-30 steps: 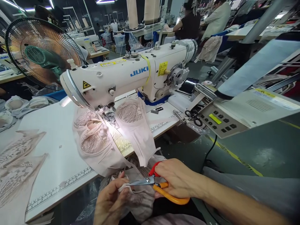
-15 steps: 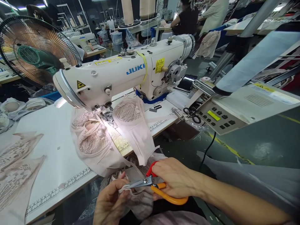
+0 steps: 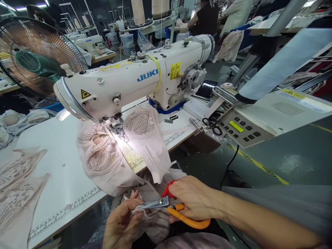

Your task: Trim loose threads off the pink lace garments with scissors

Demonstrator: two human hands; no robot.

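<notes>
Sewing machine (image 3: 135,83) sitting mid-table (image 3: 59,173); fan (image 3: 36,55) standing behind left edge; control panel (image 3: 241,129) sitting off right edge; fabric (image 3: 114,159) hanging over front edge.

I see a white sewing table (image 3: 59,166) with ruler markings printed along its near edge. On it stands a white JUKI sewing machine (image 3: 124,86), its lamp lighting the plate under the needle. Pale pink lace pieces (image 3: 103,155) lie under the machine head and hang over the table's front edge. Flat lace panels (image 3: 18,183) lie at the far left of the top, well apart from the machine. Towards the right end I make out black-handled scissors (image 3: 211,124) (just beside the grey control panel (image 3: 241,129)) and a small black tag (image 3: 173,118) near the machine's base.
</notes>
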